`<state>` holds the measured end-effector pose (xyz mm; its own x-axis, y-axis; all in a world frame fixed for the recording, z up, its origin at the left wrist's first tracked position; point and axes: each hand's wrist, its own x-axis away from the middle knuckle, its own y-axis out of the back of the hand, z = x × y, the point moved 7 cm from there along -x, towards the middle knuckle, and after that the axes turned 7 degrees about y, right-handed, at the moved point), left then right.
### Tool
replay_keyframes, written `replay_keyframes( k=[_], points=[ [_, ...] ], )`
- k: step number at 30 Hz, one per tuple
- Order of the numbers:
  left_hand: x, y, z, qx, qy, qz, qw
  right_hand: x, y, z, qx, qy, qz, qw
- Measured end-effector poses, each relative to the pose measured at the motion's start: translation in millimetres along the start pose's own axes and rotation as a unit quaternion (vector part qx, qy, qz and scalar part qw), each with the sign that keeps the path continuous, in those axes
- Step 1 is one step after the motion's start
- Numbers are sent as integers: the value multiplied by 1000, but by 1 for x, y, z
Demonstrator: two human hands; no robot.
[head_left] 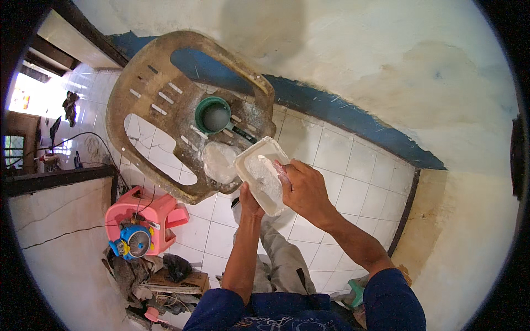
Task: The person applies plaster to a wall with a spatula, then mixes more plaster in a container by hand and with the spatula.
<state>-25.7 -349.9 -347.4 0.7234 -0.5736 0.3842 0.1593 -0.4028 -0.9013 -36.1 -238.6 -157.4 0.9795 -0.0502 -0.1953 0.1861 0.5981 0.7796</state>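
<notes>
A white rectangular tub (241,163) with white powder or paste inside is tilted in front of me. My left hand (251,203) grips its near left edge from below. Over the tub, my right hand (307,190) is closed on a small tool with a reddish part (282,175), smeared with white; its kind is mostly hidden by my fingers. Just beyond stands a stained brown plastic armchair (132,102). On its seat are a green dipper (198,115) with a dark handle and greyish contents, and a white plastic bag (220,161) beside the tub.
A patchy wall (375,71) with a blue lower band (331,113) runs behind the chair. At left, a pink stool (124,209) bears a small blue fan (135,241) with cables. Rags and clutter (132,276) lie below it. White tiles (342,182) cover the floor.
</notes>
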Motion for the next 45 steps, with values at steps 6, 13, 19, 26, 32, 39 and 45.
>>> replay_keyframes(
  k=[6,13,19,26,32,39,45],
  points=[
    [2,-60,24,-15,17,41,999,17,49,-1,35,20,-29,999],
    [10,-119,64,29,49,71,996,43,99,-7,27,-55,7,998],
    [20,-161,92,-11,44,57,997,61,156,21,87,-61,32,994],
    [32,-202,121,-11,79,94,992,77,194,25,125,-71,21,989],
    [46,-248,135,-49,131,64,988,75,244,16,84,-113,-15,990],
    [31,-270,142,-35,204,124,970,64,272,17,90,-177,-19,980],
    [22,-304,131,-59,230,142,961,49,288,28,67,-156,-74,983]
  ],
)
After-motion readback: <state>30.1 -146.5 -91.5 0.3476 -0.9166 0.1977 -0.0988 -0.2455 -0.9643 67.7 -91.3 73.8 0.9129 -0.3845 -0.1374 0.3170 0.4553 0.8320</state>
